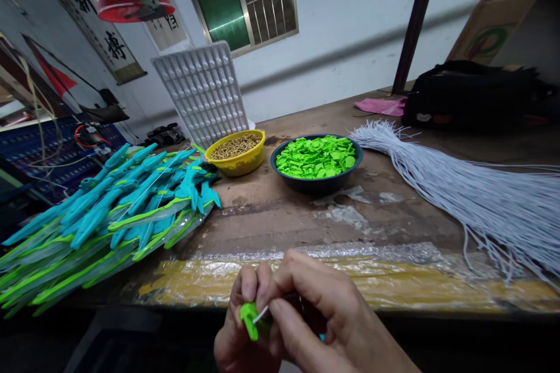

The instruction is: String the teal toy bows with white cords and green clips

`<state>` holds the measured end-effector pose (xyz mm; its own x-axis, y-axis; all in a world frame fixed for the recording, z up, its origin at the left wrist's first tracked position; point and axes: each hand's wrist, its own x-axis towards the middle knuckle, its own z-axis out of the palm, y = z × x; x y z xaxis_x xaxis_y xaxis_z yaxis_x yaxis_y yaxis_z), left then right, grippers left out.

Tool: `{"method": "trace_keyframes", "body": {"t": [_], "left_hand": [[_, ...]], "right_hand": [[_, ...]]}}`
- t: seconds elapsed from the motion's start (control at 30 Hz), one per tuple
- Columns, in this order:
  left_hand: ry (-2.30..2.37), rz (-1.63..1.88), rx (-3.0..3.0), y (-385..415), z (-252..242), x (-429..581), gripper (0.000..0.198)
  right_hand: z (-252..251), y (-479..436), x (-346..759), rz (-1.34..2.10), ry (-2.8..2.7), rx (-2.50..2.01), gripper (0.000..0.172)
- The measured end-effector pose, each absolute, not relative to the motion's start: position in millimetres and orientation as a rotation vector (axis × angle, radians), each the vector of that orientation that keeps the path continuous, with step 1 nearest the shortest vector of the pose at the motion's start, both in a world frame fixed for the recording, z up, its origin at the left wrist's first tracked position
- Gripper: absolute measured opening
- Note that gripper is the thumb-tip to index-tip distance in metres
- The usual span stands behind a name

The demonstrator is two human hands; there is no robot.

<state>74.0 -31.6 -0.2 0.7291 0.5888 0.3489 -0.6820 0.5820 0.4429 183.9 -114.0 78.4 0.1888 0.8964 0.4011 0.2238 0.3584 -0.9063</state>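
Low in the view, in front of the table edge, both hands meet. My left hand [238, 326] pinches a small bright green plastic piece [250, 318]. My right hand [324, 320] is closed on a thin white string [261, 314], its end touching the green piece. A bit of teal plastic shows under the right hand. On the table stand a dark bowl [284, 176] full of green plastic pieces [315, 156] and a yellow bowl [238, 166] of small brass rings [236, 144].
A heap of teal and green toy swords [118, 210] in clear wrappers lies at the left. A bundle of white strings [481, 192] spreads across the right. A white moulded tray [203, 93] leans on the wall. A black bag [472, 93] sits at the back right.
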Motion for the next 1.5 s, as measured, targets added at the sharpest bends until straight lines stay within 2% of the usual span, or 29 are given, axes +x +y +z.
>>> {"method": "trace_keyframes", "body": {"t": [0.67,0.87,1.03,1.5], "left_hand": [[-0.169,0.766,0.598,-32.5,-7.9,77.2,0.017],[-0.045,0.769,0.539,-33.7,0.7,74.5,0.017],[-0.017,0.737,0.57,-34.6,5.7,72.9,0.021],[-0.094,0.741,0.489,-36.1,0.1,73.6,0.018]], "right_hand": [[73.0,-113.5,185.8,0.598,-1.35,-1.146,0.023],[64.7,-107.8,183.8,0.399,-1.402,-1.085,0.019],[62.2,-111.6,181.7,0.481,-1.336,-1.251,0.019],[70.3,-113.2,184.3,0.54,-1.386,-1.046,0.021]]}}
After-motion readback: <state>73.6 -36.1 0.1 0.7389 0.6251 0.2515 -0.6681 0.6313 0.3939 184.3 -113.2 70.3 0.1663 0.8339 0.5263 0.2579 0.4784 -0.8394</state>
